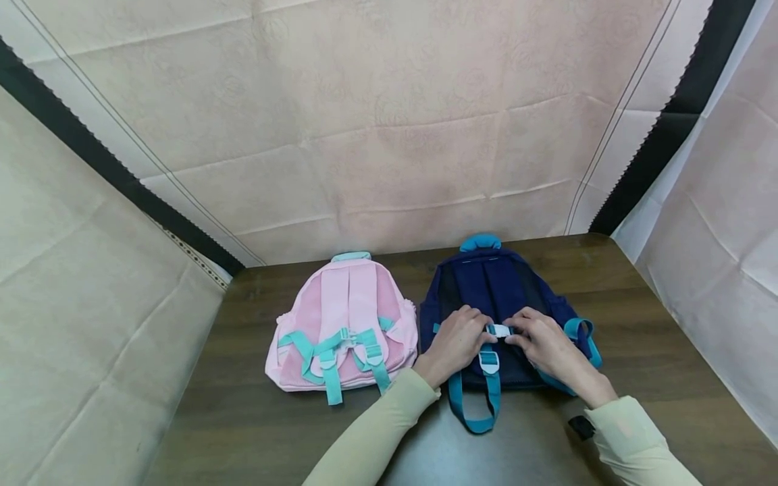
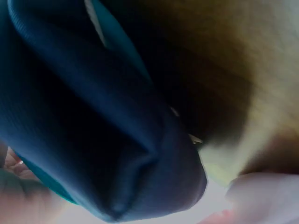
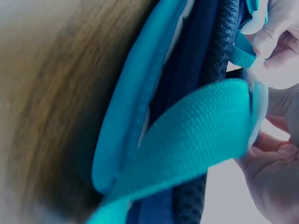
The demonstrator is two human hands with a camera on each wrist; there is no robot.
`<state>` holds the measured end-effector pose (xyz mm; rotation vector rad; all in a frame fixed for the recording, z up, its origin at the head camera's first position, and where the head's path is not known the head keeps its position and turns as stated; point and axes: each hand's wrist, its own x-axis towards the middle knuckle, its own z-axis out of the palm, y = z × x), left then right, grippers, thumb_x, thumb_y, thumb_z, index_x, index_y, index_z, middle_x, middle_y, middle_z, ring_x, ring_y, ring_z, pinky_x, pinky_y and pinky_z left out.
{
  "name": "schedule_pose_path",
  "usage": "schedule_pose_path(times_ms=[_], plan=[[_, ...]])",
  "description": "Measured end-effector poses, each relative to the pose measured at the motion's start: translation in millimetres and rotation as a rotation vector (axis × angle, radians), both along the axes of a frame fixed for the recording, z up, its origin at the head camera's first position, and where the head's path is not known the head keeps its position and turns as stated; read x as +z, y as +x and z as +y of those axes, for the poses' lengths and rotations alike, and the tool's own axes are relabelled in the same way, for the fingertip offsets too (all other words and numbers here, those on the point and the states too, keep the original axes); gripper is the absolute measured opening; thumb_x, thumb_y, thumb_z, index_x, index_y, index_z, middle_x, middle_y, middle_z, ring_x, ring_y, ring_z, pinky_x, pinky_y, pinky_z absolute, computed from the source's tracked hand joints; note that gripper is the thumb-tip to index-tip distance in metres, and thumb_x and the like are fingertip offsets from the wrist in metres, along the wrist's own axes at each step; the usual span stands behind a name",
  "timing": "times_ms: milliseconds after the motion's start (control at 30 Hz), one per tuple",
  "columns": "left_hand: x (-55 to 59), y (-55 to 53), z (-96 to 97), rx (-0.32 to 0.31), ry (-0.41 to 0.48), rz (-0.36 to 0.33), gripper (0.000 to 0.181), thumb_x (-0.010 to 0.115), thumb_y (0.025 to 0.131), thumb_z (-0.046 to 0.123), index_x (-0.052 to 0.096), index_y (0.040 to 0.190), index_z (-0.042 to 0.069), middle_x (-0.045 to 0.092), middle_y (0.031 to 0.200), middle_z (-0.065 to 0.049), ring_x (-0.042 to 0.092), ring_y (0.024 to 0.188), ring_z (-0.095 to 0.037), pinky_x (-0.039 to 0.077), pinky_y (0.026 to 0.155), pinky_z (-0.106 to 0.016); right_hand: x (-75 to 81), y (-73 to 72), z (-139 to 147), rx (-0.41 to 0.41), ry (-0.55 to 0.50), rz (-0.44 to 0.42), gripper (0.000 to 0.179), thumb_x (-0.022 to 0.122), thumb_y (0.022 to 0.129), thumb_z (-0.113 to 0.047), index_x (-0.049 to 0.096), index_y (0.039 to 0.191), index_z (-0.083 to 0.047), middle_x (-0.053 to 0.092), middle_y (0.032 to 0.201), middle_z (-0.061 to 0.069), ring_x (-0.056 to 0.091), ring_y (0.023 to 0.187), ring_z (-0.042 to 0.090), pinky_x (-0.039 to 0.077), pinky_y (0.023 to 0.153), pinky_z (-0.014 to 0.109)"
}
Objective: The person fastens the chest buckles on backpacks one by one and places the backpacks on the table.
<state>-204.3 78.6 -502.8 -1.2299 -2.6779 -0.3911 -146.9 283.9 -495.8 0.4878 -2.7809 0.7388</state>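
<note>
A navy backpack (image 1: 486,273) with teal straps lies back-side up on the table. Over its middle, a white buckle (image 1: 500,331) on teal webbing sits between my two hands. My left hand (image 1: 458,339) pinches the buckle's left end between thumb and fingers. From the other side, my right hand (image 1: 546,343) pinches its right end. In the right wrist view, a wide teal strap (image 3: 187,144) crosses in front, with the fingers (image 3: 273,163) of the right hand behind it. Dark blue fabric (image 2: 93,93) of the backpack fills much of the left wrist view.
To the left of the navy backpack lies a pink backpack (image 1: 333,290) with mint straps, close beside it. A teal strap loop (image 1: 480,425) hangs toward the table's front. The brown wooden table (image 1: 243,412) meets pale fabric walls (image 1: 389,135) at the back and sides.
</note>
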Motion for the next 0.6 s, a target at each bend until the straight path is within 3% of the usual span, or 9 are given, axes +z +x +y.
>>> schedule_pose_path(times_ms=[233,433,600], plan=[[0.5,1.9,-1.9,0.025,-0.036,0.015,0.03,0.07,0.107,0.037,0.082,0.123,0.015,0.081,0.113,0.003,0.068,0.1,-0.012,0.056,0.089,-0.02,0.2,-2.8,-3,0.011,0.003,-0.042,0.022,0.083,0.091,0.003,0.08,0.112,0.004,0.072,0.101,0.011,0.064,0.081,0.013,0.062,0.071,0.03],[7.0,6.5,-9.3,0.052,-0.052,-0.015,0.039,0.068,0.108,0.042,0.076,0.136,0.016,0.078,0.129,0.001,0.068,0.116,-0.014,0.057,0.103,-0.025,5.9,-1.7,-10,-0.021,0.009,-0.093,0.028,0.084,0.094,-0.005,0.078,0.119,0.006,0.074,0.107,0.014,0.07,0.092,0.023,0.066,0.083,0.047],[21.3,11.0,-27.3,0.053,-0.007,-0.031,0.042,0.069,0.108,0.041,0.073,0.14,0.015,0.076,0.136,-0.001,0.067,0.123,-0.017,0.057,0.11,-0.03,14.6,1.5,-26,-0.034,-0.03,-0.037,0.034,0.081,0.097,-0.008,0.075,0.127,0.006,0.074,0.113,0.017,0.071,0.099,0.03,0.064,0.086,0.052]])
